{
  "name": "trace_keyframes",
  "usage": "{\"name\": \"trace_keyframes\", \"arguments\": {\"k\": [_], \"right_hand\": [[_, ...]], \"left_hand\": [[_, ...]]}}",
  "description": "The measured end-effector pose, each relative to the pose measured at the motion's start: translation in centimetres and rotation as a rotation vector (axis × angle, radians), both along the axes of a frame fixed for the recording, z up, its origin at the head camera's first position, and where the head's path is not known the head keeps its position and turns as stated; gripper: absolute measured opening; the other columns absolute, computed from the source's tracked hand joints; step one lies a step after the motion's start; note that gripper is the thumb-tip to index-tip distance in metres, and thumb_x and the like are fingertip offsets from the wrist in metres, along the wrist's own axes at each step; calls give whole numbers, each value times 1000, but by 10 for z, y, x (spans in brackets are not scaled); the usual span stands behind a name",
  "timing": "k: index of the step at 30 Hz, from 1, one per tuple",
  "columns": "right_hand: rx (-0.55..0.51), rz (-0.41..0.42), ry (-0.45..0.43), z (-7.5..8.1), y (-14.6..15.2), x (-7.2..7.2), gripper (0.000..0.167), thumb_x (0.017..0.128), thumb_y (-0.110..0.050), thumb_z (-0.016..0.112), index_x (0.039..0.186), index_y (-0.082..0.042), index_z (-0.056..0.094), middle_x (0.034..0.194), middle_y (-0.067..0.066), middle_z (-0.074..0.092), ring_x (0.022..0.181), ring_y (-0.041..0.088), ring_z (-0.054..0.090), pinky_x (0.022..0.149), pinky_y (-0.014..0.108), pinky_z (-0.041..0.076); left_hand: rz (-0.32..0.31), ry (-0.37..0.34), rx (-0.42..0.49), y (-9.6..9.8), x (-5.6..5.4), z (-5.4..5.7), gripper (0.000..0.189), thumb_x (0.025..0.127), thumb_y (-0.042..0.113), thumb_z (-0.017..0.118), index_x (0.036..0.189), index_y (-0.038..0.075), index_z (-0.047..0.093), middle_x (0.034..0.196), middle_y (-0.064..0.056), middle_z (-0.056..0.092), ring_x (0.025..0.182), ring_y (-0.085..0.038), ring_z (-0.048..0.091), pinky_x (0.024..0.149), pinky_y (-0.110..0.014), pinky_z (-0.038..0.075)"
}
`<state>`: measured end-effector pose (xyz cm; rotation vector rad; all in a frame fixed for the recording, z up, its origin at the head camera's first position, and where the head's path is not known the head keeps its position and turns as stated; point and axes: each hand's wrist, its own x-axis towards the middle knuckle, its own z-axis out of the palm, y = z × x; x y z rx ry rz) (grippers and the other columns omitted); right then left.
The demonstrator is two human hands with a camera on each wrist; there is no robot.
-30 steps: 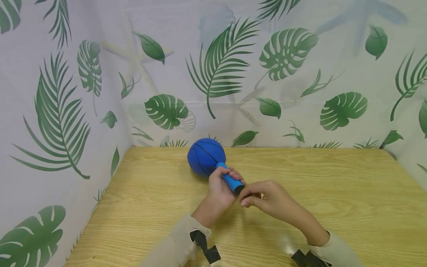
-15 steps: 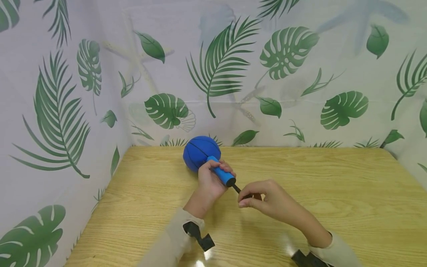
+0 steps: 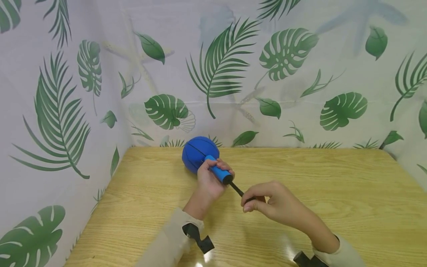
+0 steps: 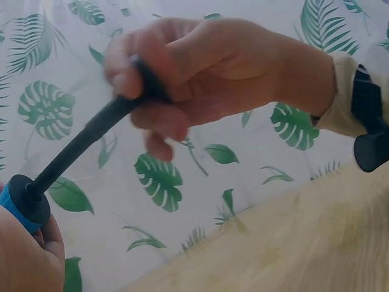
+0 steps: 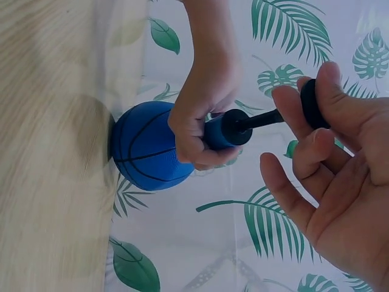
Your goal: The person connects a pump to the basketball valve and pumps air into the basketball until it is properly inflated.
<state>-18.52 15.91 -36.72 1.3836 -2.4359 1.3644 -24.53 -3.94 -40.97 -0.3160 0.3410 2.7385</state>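
A blue ball with black seams (image 3: 197,152) rests on the wooden table, and a blue hand pump (image 3: 218,172) slants down to it. My left hand (image 3: 211,181) grips the pump's barrel close to the ball. Out of the barrel's black cap comes a black rod (image 5: 262,120), drawn out some way. At its end my right hand (image 3: 271,202) pinches the black handle (image 5: 312,103) between thumb and fingers, the other fingers loosely bent in the right wrist view. Where the pump meets the ball is hidden by the left hand.
The wooden table (image 3: 333,193) reaches back to a white cloth backdrop (image 3: 233,81) printed with green leaves, which also hangs along the left side. Black straps (image 3: 198,237) sit on the sleeve cuffs.
The rod has come out of the barrel, lengthening between my hands. My left hand, pump and ball have shifted left and slightly back; my right hand ends slightly further right.
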Motion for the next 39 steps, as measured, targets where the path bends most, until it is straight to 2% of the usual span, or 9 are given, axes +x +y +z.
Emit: {"name": "trace_keyframes", "arguments": {"k": [5,9,12,15,18,22,26,32,39], "right_hand": [[14,-26,44,-5,0,-3,1,90,-17,74,90,-17,74,75,-9,70,64,-4,53,56,20,48],[28,-52,46,-13,0,-9,4,90,-19,74,89,-16,75,74,-10,68,64,-4,53,56,20,50],[38,-78,49,-19,-1,-12,1,88,-15,76,89,-15,75,73,-11,67,63,-4,52,56,21,49],[49,-112,56,-24,-3,-15,5,86,-11,77,88,-15,75,73,-11,66,64,-4,52,57,22,49],[58,-126,40,-27,-3,-17,2,87,-13,76,88,-14,75,74,-11,67,65,-4,52,57,23,49],[66,-98,-78,-28,-3,-19,3,93,-15,71,92,-14,74,79,-5,70,61,0,55,55,25,52],[91,-74,-187,-27,-4,-20,10,99,-14,64,103,-12,72,89,4,74,59,7,61,56,28,56],[131,-65,-212,-24,-6,-19,13,101,-21,63,108,-13,72,92,1,73,61,6,61,56,27,56],[114,-48,-231,-6,8,-15,9,101,-19,63,101,-19,72,84,-4,69,64,11,62,59,31,57]], "left_hand": [[-49,8,-19,14,10,-3,7,94,14,39,90,17,44,67,8,53,61,-6,50,69,-24,44],[-74,-10,-42,22,15,-6,5,95,16,39,93,18,43,67,9,53,62,-5,51,71,-24,43],[-79,-23,-56,27,17,-7,8,97,17,37,92,18,43,68,9,52,63,-5,51,72,-24,41],[-71,-24,-71,29,18,-8,10,98,17,37,91,17,43,70,8,51,63,-5,50,73,-25,41],[-63,-14,-79,29,18,-9,8,97,15,38,91,16,42,71,7,50,63,-6,50,75,-25,40],[-64,1,-107,25,14,-11,4,95,12,40,93,15,42,74,5,50,66,-7,51,77,-26,41],[-44,-2,-125,15,5,-10,5,95,10,39,98,13,42,75,3,51,67,-9,50,76,-27,41],[11,-21,-96,-7,-8,-5,11,97,8,33,94,12,43,71,2,51,63,-12,49,72,-27,42],[114,-69,24,-33,-21,2,13,98,9,34,91,12,44,71,0,50,62,-14,52,71,-27,41]]}}
